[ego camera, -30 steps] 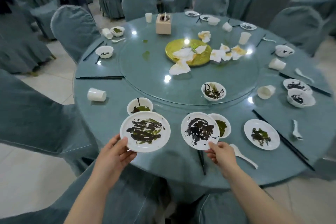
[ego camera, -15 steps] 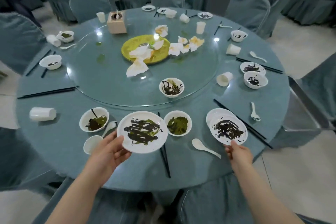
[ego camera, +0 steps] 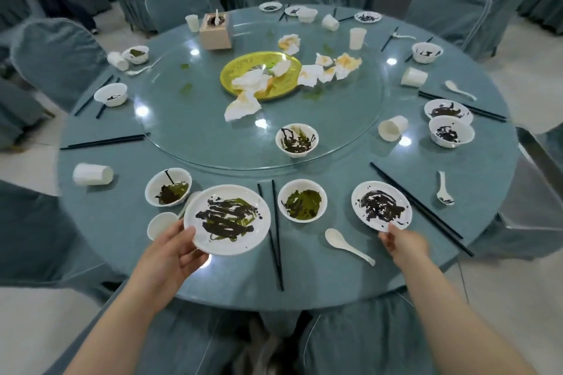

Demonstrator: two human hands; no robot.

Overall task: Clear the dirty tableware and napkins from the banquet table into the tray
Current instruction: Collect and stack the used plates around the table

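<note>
At the near edge of the round banquet table (ego camera: 122, 222), the left hand (ego camera: 170, 256) grips a large soiled plate (ego camera: 227, 219), thumb curled over its rim and fingers beneath, holding it just above the cloth. Right of it lie a pair of black chopsticks (ego camera: 275, 234), a green-smeared bowl (ego camera: 302, 200) and a white soup spoon (ego camera: 347, 245). The right hand (ego camera: 402, 242) pinches the near rim of a smaller sauce-smeared plate (ego camera: 380, 205). Two plates are in hand. Seven bowls, seven paper cups and four spoons show around the table. Crumpled napkins (ego camera: 243, 105) litter the glass turntable (ego camera: 189, 131) by one yellow platter (ego camera: 243, 70).
</note>
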